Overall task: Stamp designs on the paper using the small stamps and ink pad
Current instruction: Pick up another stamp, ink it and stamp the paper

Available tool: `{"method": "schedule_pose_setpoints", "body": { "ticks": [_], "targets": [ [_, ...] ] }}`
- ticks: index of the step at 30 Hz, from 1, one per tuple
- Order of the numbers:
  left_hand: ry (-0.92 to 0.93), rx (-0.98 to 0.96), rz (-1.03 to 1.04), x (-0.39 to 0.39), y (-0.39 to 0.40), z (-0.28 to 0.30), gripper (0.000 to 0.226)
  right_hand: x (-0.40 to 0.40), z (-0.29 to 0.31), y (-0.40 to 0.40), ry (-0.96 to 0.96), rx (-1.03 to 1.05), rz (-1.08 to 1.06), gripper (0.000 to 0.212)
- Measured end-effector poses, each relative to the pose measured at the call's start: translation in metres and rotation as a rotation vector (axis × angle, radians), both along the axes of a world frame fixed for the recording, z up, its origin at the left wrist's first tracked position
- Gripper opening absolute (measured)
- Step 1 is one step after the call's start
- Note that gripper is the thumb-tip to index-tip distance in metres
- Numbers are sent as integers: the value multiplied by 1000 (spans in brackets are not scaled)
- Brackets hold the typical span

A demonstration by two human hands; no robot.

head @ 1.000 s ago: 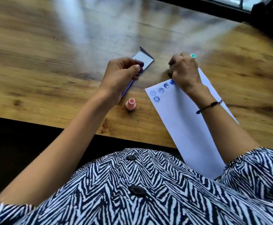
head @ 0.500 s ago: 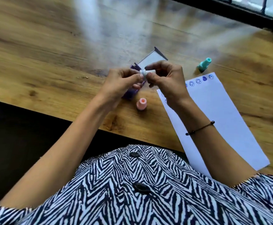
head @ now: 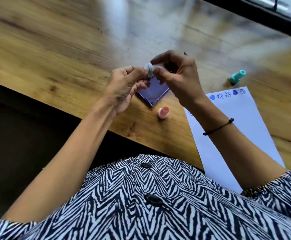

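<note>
Both hands, left hand (head: 124, 84) and right hand (head: 179, 77), are pinching a small white stamp (head: 149, 69) above the purple ink pad (head: 153, 94).

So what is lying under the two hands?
The purple ink pad lies on the table below the left hand and right hand. Its far part is covered, so I cannot see it.

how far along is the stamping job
Done: a row of blue prints along the top edge of the paper. In hand: both hands, left and right, pinch a small pale stamp above the ink pad. Left: most of the sheet is blank.
</note>
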State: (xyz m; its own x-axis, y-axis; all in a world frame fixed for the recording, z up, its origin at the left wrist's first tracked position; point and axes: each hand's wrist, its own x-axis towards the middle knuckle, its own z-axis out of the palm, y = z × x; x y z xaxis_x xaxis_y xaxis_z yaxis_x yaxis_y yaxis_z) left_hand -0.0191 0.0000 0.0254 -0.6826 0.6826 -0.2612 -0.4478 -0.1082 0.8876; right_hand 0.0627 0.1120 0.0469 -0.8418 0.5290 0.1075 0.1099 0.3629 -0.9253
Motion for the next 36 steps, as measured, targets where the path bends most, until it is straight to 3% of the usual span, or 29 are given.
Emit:
{"method": "schedule_pose_setpoints", "body": {
  "ticks": [5,9,15,20,22,26,31,34,36],
  "targets": [
    [-7,-11,-7,2,3,-4,21,0,-7,-2,-28,-36,-33,16],
    [-100,-2,-23,4,5,-3,21,3,-9,-2,-8,66,-21,13],
    [-233,-45,74,-2,-3,-9,18,2,0,19,3,370,37,12],
    [-187,-22,67,-5,-12,-9,16,-9,-14,27,-231,789,165,18],
    [-166,-22,63,-3,-11,-8,16,-6,-28,19,-339,864,242,16],
    [-152,-27,83,-2,-14,-10,17,-15,-26,32,-337,786,270,16],
    [-143,-42,113,-2,-18,-10,19,-13,-35,24,-380,834,258,15],
    [-100,-17,94,9,-13,-2,8,-9,-20,36,-332,671,222,17],
    [-25,1,66,21,-8,8,9,7,-7,46,-195,468,29,15]
  ]
}}
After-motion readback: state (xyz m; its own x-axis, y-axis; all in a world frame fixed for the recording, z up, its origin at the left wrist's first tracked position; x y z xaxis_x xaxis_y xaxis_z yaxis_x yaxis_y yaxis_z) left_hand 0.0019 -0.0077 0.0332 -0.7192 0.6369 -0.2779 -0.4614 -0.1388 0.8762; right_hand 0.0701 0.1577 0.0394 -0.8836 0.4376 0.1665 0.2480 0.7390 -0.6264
